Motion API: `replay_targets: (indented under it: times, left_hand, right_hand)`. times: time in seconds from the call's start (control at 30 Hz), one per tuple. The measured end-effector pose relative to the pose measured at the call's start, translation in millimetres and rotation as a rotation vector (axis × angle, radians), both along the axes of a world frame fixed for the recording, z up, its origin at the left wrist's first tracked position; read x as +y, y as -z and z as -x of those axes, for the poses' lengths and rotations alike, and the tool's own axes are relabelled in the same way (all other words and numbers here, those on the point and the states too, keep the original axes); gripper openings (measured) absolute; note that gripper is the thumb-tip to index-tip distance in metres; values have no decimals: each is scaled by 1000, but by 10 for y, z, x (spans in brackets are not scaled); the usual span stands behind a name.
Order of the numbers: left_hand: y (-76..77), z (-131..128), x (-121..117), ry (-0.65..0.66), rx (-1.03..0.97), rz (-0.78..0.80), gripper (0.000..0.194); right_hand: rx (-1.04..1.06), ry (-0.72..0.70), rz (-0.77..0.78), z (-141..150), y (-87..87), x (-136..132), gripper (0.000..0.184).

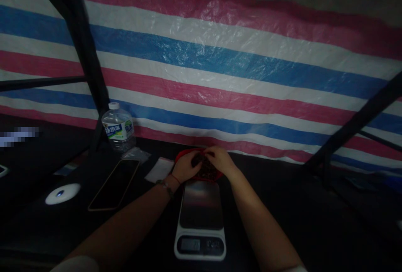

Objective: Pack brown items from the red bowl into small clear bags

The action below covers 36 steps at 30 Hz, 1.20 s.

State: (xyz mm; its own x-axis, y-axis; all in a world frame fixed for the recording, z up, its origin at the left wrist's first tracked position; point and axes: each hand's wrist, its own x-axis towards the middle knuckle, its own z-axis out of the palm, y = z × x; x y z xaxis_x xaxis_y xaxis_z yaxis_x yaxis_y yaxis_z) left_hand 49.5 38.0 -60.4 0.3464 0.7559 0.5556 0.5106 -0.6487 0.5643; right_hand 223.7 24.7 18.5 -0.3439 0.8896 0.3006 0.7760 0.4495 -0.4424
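Both my hands reach into a red bowl of small dark pieces at the far side of a dark table. My left hand has its fingers curled down into the pieces; a watch and a red string sit on that wrist. My right hand is bent over the bowl from the right, fingers pinched together among the pieces. What either hand grips is too dark and small to make out. Just in front of the bowl stands a white kitchen scale with a bare steel platform and a lit display.
Left of the bowl lie a white paper slip, a dark phone, a clear plastic bag, a water bottle and a round white device. A striped red, white and blue tarp hangs behind. Black frame poles cross left and right.
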Motion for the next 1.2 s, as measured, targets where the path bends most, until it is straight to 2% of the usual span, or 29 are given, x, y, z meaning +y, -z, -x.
replay_targets:
  times: [0.13, 0.27, 0.4, 0.53, 0.63, 0.77, 0.93, 1.03, 1.13, 1.2]
  left_hand:
    - [-72, 6, 4, -20, 24, 15, 44]
    - [-329, 4, -80, 90, 38, -3, 48]
    - [-627, 33, -304, 261, 162, 13, 47]
    - [-778, 93, -579, 278, 292, 90, 35]
    - [-797, 142, -762, 330, 397, 160, 23]
    - [-768, 223, -943, 311, 461, 184, 22]
    - [-679, 253, -1101, 271, 463, 119, 30]
    - [-606, 211, -1169, 311, 471, 121, 34]
    - [-589, 240, -1173, 317, 434, 117, 50]
    - [-621, 344, -1106, 272, 356, 79, 61]
  right_hand:
    - [-18, -2, -11, 12, -49, -36, 23]
    - [52, 111, -70, -84, -153, -61, 23]
    - [22, 128, -25, -152, -239, -94, 24]
    - [-34, 80, 16, -127, -271, -126, 25]
    - [-31, 61, 4, -107, -286, -151, 25]
    - [-30, 37, -2, -112, -315, -190, 26]
    - [-54, 21, -1, -114, -326, -222, 26]
    - [-72, 3, 23, -112, -301, -219, 25]
    - [-93, 4, 57, -118, -278, -203, 24]
    - [-93, 15, 44, -125, -275, -195, 25]
